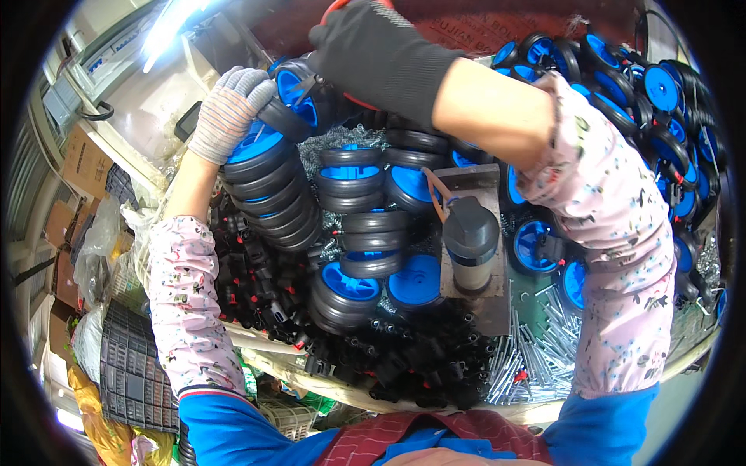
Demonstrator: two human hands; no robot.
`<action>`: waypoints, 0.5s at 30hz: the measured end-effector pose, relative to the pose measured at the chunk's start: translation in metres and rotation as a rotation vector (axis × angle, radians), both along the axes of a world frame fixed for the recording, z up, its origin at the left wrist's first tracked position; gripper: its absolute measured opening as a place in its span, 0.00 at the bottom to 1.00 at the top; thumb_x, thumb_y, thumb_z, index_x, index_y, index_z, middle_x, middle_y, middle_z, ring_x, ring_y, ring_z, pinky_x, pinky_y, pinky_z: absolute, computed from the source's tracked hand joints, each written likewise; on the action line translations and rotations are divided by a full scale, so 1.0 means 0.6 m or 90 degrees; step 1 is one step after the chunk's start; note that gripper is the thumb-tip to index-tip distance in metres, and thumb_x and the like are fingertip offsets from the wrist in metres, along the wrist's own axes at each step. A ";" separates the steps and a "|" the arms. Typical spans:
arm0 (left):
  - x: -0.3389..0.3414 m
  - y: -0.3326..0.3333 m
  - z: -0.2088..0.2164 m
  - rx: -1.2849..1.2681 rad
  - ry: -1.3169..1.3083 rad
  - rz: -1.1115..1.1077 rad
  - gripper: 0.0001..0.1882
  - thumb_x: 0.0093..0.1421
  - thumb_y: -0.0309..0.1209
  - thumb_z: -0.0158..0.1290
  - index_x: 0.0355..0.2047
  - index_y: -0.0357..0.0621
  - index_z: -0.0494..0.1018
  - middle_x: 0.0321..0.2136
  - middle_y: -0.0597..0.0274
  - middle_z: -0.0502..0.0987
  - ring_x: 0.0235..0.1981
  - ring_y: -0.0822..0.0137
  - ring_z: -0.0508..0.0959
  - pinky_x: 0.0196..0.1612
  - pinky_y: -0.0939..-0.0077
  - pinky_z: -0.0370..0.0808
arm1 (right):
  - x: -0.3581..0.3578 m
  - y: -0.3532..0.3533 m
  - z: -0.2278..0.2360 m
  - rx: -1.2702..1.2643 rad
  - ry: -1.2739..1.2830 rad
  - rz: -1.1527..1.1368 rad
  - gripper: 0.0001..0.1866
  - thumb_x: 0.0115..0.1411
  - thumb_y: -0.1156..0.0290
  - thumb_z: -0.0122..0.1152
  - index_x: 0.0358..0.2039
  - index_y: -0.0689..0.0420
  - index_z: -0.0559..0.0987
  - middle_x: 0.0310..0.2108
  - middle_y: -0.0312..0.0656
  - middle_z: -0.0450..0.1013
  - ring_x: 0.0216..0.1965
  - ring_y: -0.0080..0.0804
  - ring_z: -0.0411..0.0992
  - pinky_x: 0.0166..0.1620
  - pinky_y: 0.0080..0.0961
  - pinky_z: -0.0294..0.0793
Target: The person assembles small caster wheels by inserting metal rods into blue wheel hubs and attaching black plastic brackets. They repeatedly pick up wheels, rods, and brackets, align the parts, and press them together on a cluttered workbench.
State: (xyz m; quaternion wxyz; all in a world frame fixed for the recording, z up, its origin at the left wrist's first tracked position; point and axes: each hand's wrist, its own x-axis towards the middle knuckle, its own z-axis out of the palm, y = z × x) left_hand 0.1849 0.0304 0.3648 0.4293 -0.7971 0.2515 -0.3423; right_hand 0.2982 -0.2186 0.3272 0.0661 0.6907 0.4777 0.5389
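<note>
Crowded bench edge (536,412), left hand (231,116) gripping wheel (289,84) (tight)

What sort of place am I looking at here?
Probably an assembly workshop, perhaps for wheeled goods: black-and-blue wheels stand in stacks, slim metal pins lie in a loose pile, and black plastic parts are heaped on the near side.

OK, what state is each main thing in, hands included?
Left hand: gloved, against a blue-hubbed wheel
Right hand: gloved, closed around a red-handled tool
Left wheel stack: piled up, leaning
Right-side wheels: jumbled together
Dark-topped cylinder: upright
Metal rods: loose, scattered
Black plastic parts: heaped
Tube light: on
</note>
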 end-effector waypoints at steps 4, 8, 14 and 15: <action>0.001 0.002 0.001 0.001 0.010 0.015 0.19 0.51 0.26 0.53 0.46 0.46 0.73 0.46 0.55 0.75 0.48 0.52 0.76 0.54 0.59 0.74 | -0.023 0.063 0.019 -0.055 -0.038 0.003 0.13 0.52 0.65 0.66 0.38 0.50 0.86 0.35 0.36 0.81 0.38 0.35 0.80 0.35 0.46 0.73; 0.014 0.006 -0.002 0.023 -0.007 0.047 0.19 0.53 0.27 0.52 0.47 0.49 0.73 0.46 0.58 0.75 0.49 0.56 0.76 0.53 0.63 0.75 | -0.028 0.092 0.023 -0.101 0.036 0.045 0.12 0.53 0.68 0.65 0.39 0.53 0.86 0.36 0.37 0.81 0.39 0.39 0.80 0.38 0.38 0.76; 0.126 0.005 0.000 -0.026 0.077 0.329 0.21 0.58 0.26 0.50 0.53 0.52 0.71 0.49 0.58 0.74 0.54 0.55 0.75 0.53 0.62 0.75 | 0.055 0.143 0.013 -0.091 0.185 0.000 0.11 0.56 0.65 0.60 0.36 0.52 0.86 0.33 0.41 0.82 0.37 0.39 0.82 0.33 0.42 0.79; 0.157 0.005 -0.003 -0.069 0.113 0.401 0.22 0.59 0.25 0.49 0.54 0.52 0.70 0.50 0.56 0.74 0.54 0.54 0.75 0.53 0.62 0.75 | 0.080 0.148 0.010 -0.084 0.231 0.000 0.10 0.55 0.64 0.61 0.35 0.49 0.86 0.32 0.39 0.82 0.37 0.39 0.82 0.30 0.43 0.79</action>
